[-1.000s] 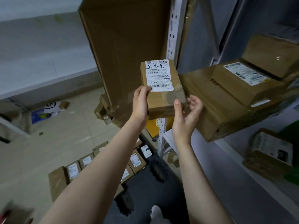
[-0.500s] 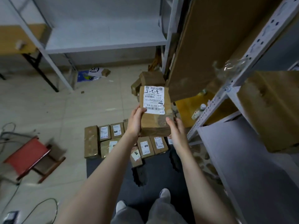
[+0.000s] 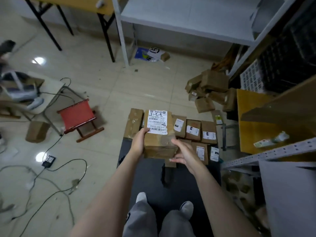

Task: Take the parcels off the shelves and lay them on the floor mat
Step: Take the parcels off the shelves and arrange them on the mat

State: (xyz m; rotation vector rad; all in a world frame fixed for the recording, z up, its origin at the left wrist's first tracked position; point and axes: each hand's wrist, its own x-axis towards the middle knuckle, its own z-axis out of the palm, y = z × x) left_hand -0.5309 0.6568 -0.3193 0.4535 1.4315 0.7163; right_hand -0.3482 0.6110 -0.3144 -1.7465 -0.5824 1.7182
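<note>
Carry step: the person holds a taped cardboard parcel [image 3: 159,142] in mid-air over the dark floor mat [image 3: 147,175], white shipping label [image 3: 157,122] facing up. Left hand [image 3: 139,142] grips its 9 o'clock side. Right hand [image 3: 186,153] clamps the 4 o'clock corner, thumb on top, fingers under. Laid parcels [image 3: 193,130] sit at 12–3 o'clock of it (approx. two rows). Next move prob. calls for lowering it onto bare mat beside those rows w/o knocking them.
</note>
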